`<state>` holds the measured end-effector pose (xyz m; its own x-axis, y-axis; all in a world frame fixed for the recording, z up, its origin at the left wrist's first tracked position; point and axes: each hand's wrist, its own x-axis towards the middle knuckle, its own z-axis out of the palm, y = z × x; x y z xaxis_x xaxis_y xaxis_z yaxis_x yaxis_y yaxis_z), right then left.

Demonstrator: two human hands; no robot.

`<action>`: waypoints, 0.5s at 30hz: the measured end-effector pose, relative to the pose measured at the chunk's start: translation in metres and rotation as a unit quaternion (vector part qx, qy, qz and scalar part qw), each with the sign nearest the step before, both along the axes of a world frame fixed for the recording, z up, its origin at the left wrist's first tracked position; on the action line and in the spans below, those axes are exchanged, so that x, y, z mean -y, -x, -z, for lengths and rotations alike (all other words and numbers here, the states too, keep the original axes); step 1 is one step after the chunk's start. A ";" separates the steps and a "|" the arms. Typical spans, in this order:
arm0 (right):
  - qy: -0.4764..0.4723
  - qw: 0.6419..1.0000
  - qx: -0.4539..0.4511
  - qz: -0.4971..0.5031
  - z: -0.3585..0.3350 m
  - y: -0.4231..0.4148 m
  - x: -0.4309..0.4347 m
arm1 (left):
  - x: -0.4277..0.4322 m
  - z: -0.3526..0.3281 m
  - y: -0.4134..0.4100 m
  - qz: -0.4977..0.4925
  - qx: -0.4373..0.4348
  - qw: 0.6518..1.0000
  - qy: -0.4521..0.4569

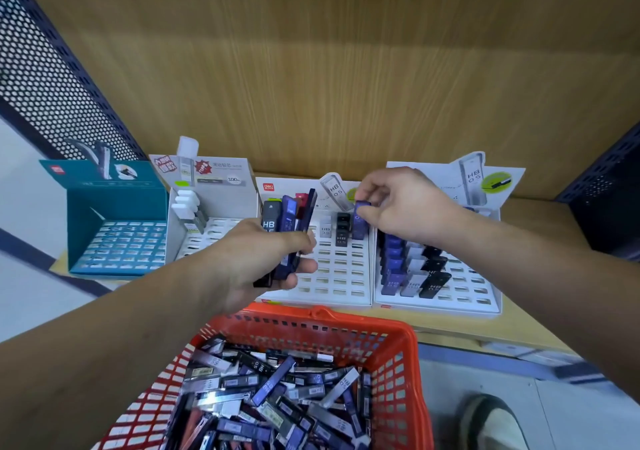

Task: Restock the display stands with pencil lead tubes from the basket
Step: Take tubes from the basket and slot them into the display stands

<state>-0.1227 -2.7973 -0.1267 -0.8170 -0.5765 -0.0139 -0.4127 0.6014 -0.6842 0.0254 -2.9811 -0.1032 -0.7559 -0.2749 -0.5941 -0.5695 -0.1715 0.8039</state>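
Left grip clamped a bundle of tubes; right grip pinched a purple tube upright in the back row of the middle stand. An orange basket of loose tubes sat just in front.

Right hand pinches purple tube at middle stand; left hand grips tube bundle.

So we're reaching both bare forearms in from the bottom corners. Our left hand is gripping a fanned bunch of tubes, thumb across the top and fingers curling underneath. Our right hand is hovering higher and further out, knuckles up, pinching one purple tube between thumb and fingertips.
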 end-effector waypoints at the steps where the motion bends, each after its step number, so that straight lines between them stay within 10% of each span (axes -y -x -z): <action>1: -0.006 1.000 -0.006 0.001 0.004 0.000 0.001 | 0.000 0.000 -0.001 0.008 0.001 1.000 -0.006; 15: -0.143 0.988 -0.050 -0.019 0.012 -0.003 0.008 | 0.007 -0.001 -0.004 0.022 -0.017 0.997 -0.074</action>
<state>-0.1197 -2.8048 -0.1390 -0.8003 -0.5911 -0.1009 -0.4956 0.7467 -0.4437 0.0296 -2.9882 -0.1025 -0.7854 -0.1530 -0.5997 -0.5521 -0.2648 0.7906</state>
